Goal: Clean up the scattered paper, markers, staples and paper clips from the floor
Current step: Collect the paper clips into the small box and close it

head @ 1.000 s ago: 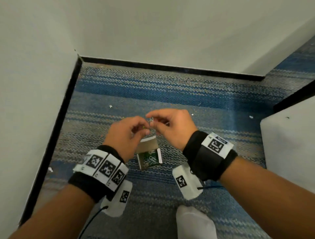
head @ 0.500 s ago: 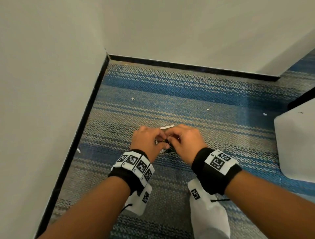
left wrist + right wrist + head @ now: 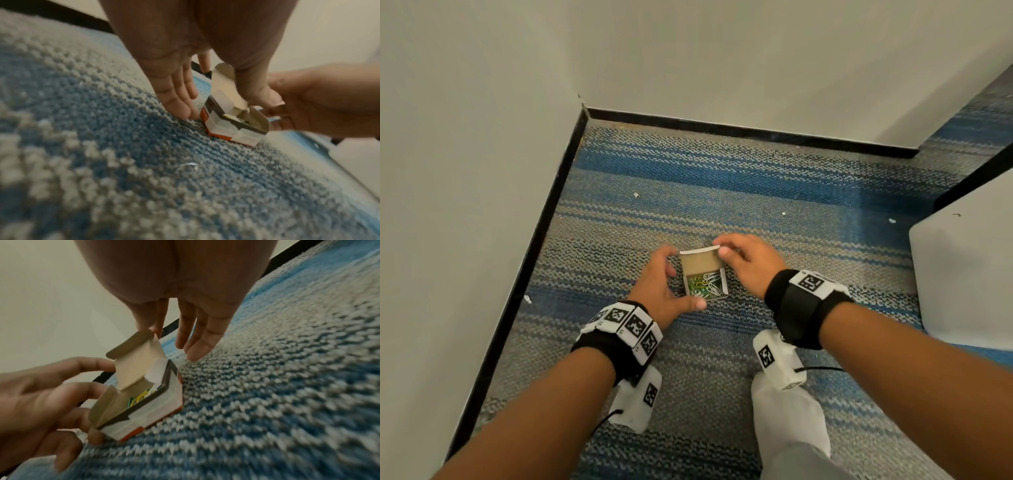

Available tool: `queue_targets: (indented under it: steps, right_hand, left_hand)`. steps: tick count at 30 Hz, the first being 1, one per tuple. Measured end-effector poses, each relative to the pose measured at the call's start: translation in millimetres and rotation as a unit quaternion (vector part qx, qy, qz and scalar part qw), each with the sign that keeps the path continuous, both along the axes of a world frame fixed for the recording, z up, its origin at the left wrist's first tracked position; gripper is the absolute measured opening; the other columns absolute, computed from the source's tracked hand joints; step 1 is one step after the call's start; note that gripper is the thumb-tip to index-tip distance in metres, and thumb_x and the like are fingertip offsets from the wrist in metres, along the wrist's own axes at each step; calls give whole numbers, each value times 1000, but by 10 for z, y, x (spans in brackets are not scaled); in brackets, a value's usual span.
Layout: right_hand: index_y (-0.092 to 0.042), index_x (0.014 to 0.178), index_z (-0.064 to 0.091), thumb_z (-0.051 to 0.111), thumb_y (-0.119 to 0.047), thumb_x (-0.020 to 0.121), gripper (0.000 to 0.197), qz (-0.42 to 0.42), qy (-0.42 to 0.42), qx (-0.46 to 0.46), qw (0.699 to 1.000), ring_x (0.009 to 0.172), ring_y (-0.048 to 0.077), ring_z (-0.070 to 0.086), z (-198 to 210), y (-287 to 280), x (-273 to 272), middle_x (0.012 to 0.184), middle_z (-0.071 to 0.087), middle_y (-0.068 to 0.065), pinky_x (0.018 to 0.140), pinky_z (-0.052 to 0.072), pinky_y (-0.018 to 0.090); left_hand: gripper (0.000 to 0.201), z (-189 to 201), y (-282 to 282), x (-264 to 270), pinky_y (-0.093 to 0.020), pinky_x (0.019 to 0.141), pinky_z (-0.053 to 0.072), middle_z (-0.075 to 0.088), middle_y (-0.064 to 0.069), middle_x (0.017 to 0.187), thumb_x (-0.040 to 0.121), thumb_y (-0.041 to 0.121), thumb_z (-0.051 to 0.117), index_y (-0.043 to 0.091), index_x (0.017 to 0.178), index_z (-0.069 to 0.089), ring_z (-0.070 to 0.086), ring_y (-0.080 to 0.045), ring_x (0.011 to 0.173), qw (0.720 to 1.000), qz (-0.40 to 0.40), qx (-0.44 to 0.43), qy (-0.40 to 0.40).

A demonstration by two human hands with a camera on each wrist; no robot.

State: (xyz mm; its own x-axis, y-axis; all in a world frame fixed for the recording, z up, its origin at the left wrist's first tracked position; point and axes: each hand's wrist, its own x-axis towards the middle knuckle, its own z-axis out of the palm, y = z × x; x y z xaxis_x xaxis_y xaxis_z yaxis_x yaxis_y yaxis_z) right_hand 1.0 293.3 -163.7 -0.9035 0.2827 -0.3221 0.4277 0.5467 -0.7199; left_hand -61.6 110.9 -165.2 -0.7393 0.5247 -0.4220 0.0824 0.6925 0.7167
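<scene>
The paper clips (image 3: 705, 283) lie boxed; left hand (image 3: 659, 291) holds the box (image 3: 156, 408), right fingers (image 3: 726, 251) pinch its lid (image 3: 700, 262); white scraps (image 3: 636, 195) litter the carpet (image 3: 756, 178).

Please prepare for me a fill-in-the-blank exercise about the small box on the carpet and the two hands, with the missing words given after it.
1. The lid flap of the small box stands ____.
2. The box holds green, yellow and white ____.
3. The ____ pinches the top edge of the flap.
4. The left hand holds the box at its side, and the box rests on a striped blue and grey ____.

Missing words: open; paper clips; right hand; carpet.
</scene>
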Motion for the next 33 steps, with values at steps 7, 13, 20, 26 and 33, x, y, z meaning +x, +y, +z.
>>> queue_targets:
  steps: [7, 13, 20, 26, 33]
  right_hand:
    - [-31, 128, 51, 63, 0, 80, 58, 17, 17, -28, 999, 78, 19, 58, -77, -104, 253, 110, 50, 3, 79, 51, 29]
    - [-26, 113, 64, 67, -10, 81, 36, 41, 86, -52, 994, 84, 18, 61, -131, -140, 393, 114, 52, 2, 83, 50, 24]
    - [-21, 109, 68, 81, -26, 70, 42, 75, 57, -74, 993, 80, 16, 62, -178, -110, 516, 110, 56, -1, 79, 46, 15]
    - [-17, 97, 67, 76, -21, 75, 24, 82, 77, -27, 993, 85, 11, 52, -209, -142, 468, 104, 62, 3, 82, 44, 26]
    - [-17, 99, 64, 74, -22, 77, 25, 96, 37, -7, 995, 93, 12, 48, -190, -166, 461, 107, 58, 3, 86, 42, 28]
  left_hand:
    - [41, -120, 73, 59, -44, 53, 57, 52, -8, 101, 81, 13, 66, 18, 118, 48, 61, -29, 66, 999, 30, 16, -13]
    - [29, -135, 93, 113, -40, 47, 53, 53, -1, 83, 78, 2, 66, 26, 83, 51, 56, -28, 55, 993, 87, 53, -52]
    - [28, -172, 0, 96, -31, 49, 55, 60, -2, 84, 74, 1, 71, 27, 78, 61, 59, -21, 61, 984, 111, 77, -114]
    - [52, -144, -144, 119, -20, 59, 55, 63, -1, 94, 64, -17, 71, 24, 94, 60, 64, -4, 64, 975, 59, 120, -177]
    - [46, -108, -141, 187, -19, 69, 55, 64, 1, 96, 66, -2, 77, 25, 99, 59, 65, -15, 79, 984, 60, 111, -129]
